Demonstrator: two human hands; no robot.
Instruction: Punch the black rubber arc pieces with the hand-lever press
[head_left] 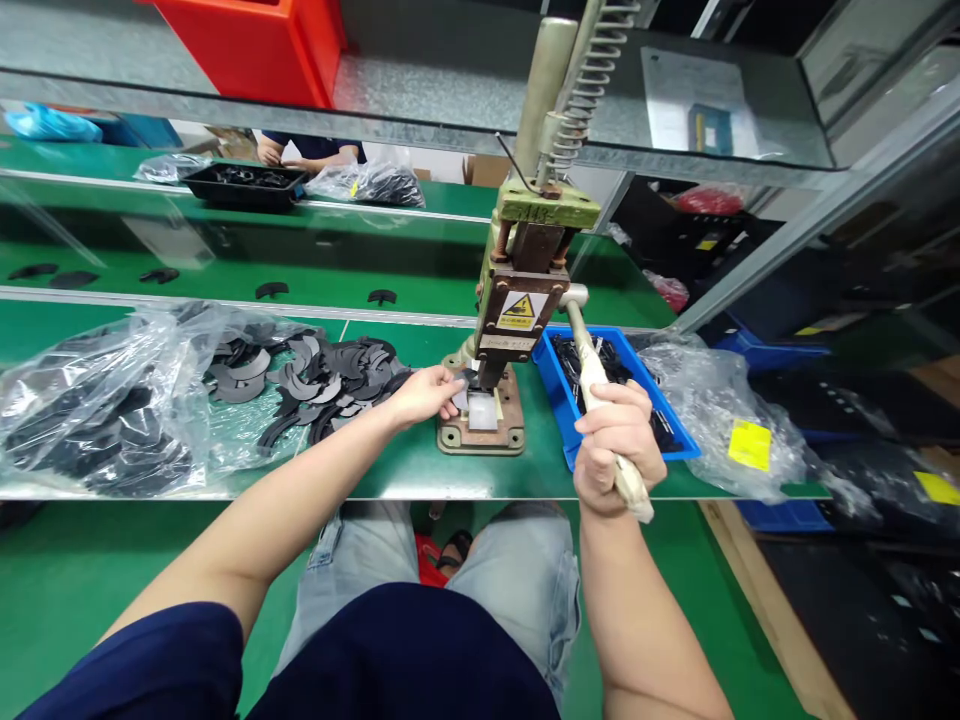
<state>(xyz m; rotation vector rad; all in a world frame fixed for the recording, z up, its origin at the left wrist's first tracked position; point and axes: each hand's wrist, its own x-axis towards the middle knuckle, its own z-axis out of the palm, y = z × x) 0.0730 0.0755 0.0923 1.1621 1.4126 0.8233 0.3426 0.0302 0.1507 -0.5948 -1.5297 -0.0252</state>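
A green hand press [517, 290] with a warning label stands on the green bench. Its lever [587, 350] is wrapped in pale material, and my right hand [619, 445] is closed round the lower end. Between the fingertips of my left hand [429, 395] is a small dark piece [469, 377], held at the press base [504, 437], right beside the ram. How much of the piece lies under the ram is hidden. Curved black parts [337, 380] lie loose in a pile left of the press.
A clear bag [112, 400] of black parts lies at the left. Behind the lever sits a blue tray [559, 415] of small black parts, with plastic bags [720, 400] beside it. Several black pieces lie on the green belt [322, 275]. A red bin [255, 45] stands on the shelf above. Across the line, a person's arms [315, 150] show.
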